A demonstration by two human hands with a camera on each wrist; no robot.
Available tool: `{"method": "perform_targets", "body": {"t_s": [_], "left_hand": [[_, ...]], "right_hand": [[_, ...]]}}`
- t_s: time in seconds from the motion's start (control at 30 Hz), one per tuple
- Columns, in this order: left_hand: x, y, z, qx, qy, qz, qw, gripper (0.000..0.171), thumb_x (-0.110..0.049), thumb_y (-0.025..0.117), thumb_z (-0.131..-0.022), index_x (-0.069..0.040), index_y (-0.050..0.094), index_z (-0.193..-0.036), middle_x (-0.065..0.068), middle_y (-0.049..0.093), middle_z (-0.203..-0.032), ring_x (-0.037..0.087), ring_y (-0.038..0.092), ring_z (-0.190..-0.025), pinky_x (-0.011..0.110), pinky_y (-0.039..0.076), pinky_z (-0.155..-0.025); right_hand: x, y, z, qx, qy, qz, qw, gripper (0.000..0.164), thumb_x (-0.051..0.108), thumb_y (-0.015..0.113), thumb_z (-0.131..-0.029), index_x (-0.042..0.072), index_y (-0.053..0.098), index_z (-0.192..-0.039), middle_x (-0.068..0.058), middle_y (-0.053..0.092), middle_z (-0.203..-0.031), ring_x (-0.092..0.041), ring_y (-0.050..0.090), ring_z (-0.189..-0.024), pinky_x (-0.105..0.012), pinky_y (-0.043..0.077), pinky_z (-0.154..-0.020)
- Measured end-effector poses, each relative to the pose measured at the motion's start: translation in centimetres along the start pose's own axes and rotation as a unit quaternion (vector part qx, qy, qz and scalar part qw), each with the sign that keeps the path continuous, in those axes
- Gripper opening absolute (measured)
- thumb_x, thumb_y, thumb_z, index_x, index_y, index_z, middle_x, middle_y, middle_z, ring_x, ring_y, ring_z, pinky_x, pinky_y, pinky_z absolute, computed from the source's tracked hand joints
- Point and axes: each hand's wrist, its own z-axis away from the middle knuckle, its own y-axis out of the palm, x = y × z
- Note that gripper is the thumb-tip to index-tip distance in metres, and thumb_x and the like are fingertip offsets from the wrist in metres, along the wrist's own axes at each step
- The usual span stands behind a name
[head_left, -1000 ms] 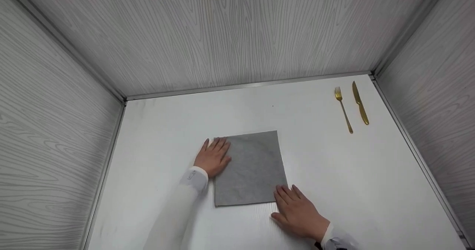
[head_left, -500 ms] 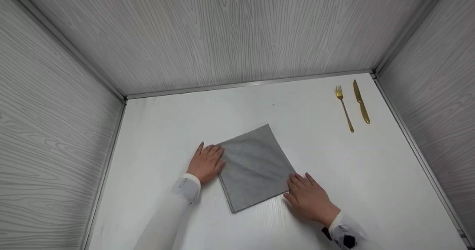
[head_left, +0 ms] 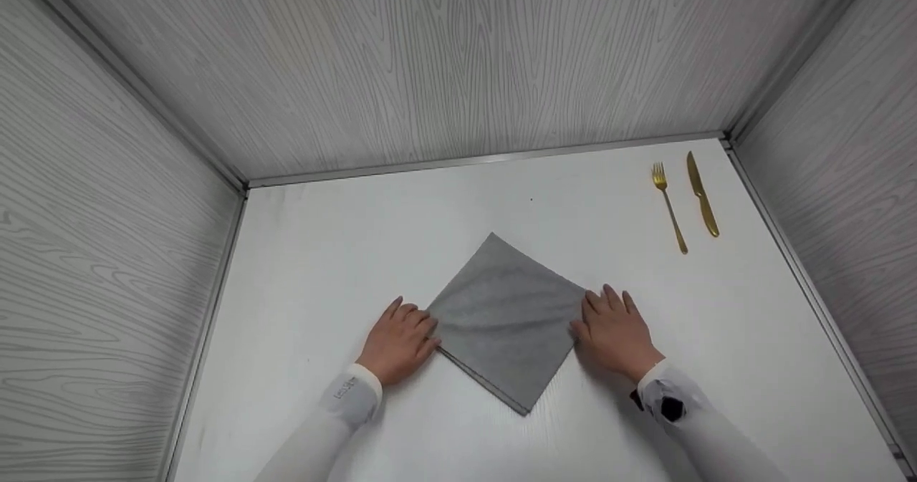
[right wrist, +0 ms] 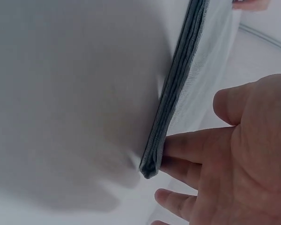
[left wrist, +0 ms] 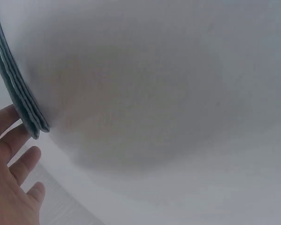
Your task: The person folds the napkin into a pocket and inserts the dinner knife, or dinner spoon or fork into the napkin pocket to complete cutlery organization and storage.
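Observation:
A folded grey cloth napkin [head_left: 512,317] lies on the white table, turned so that its corners point away, near, left and right. My left hand [head_left: 400,342] rests its fingertips on the left corner. At the opposite corner, my right hand [head_left: 617,331] touches the cloth with fairly straight fingers. Several stacked layers show along the napkin's edge [left wrist: 14,77] in the left wrist view, where two fingers meet the corner and the others are spread. In the right wrist view, two fingers lie against the napkin's corner [right wrist: 152,161], and the thumb is apart from it.
A gold fork [head_left: 670,210] and a gold knife [head_left: 703,195] lie side by side at the table's far right. Grey wood-grain panels [head_left: 458,66] enclose the white table [head_left: 322,246] at the back and both sides.
Both hands have turned the napkin counterclockwise, from nearly square-on to a diamond. My right hand has moved away from me and to the right; my left has come slightly nearer.

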Motion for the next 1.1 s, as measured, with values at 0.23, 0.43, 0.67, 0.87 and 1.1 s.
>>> {"method": "perform_targets", "body": {"t_s": [0.23, 0.43, 0.67, 0.87, 1.1], "left_hand": [[-4.0, -0.1, 1.0, -0.011, 0.051, -0.007, 0.9986, 0.032, -0.040, 0.058, -0.103, -0.016, 0.074, -0.117, 0.000, 0.067, -0.107, 0.022, 0.059, -0.111, 0.042, 0.037, -0.115], [-7.7, 0.2, 1.0, -0.034, 0.102, -0.002, 0.9941, 0.024, -0.034, 0.067, -0.100, -0.020, 0.077, -0.117, -0.004, 0.066, -0.100, 0.015, 0.060, -0.099, 0.031, 0.049, -0.099], [-10.0, 0.4, -0.1, -0.065, 0.139, -0.006, 0.9881, 0.006, -0.024, 0.072, -0.097, -0.021, 0.075, -0.093, -0.007, 0.061, -0.085, 0.009, 0.059, -0.081, 0.024, 0.051, -0.076], [-9.9, -0.1, -0.2, -0.073, 0.124, 0.004, 0.9896, 0.016, -0.013, 0.074, -0.089, -0.019, 0.066, -0.076, -0.006, 0.057, -0.076, 0.011, 0.053, -0.069, 0.024, 0.046, -0.063], [-9.9, 0.0, -0.5, -0.072, 0.099, 0.029, 0.9921, 0.024, -0.026, 0.069, -0.094, -0.020, 0.064, -0.071, -0.006, 0.052, -0.073, 0.012, 0.049, -0.066, 0.028, 0.043, -0.059]], "right_hand": [[-2.0, -0.3, -4.4, 0.020, 0.026, 0.017, 0.999, 0.062, 0.037, 0.045, -0.109, -0.010, 0.043, -0.149, -0.027, 0.037, -0.158, -0.049, 0.024, -0.148, -0.065, 0.021, -0.118], [-2.7, -0.4, -7.8, 0.026, 0.041, 0.015, 0.999, 0.063, 0.036, 0.044, -0.109, -0.007, 0.035, -0.155, -0.027, 0.025, -0.164, -0.047, 0.015, -0.152, -0.064, 0.016, -0.120], [-2.4, -0.5, -10.7, 0.050, 0.045, 0.022, 0.998, 0.067, 0.037, 0.044, -0.109, -0.006, 0.028, -0.158, -0.026, 0.017, -0.166, -0.046, 0.008, -0.153, -0.064, 0.012, -0.121], [-2.3, -0.1, -11.5, 0.053, 0.047, 0.029, 0.997, 0.068, 0.038, 0.044, -0.109, -0.007, 0.029, -0.157, -0.026, 0.019, -0.166, -0.045, 0.010, -0.153, -0.064, 0.012, -0.121], [-2.4, 0.2, -11.4, 0.053, 0.049, 0.015, 0.997, 0.070, 0.040, 0.045, -0.108, -0.006, 0.028, -0.158, -0.026, 0.019, -0.166, -0.045, 0.011, -0.153, -0.063, 0.013, -0.121]]}}
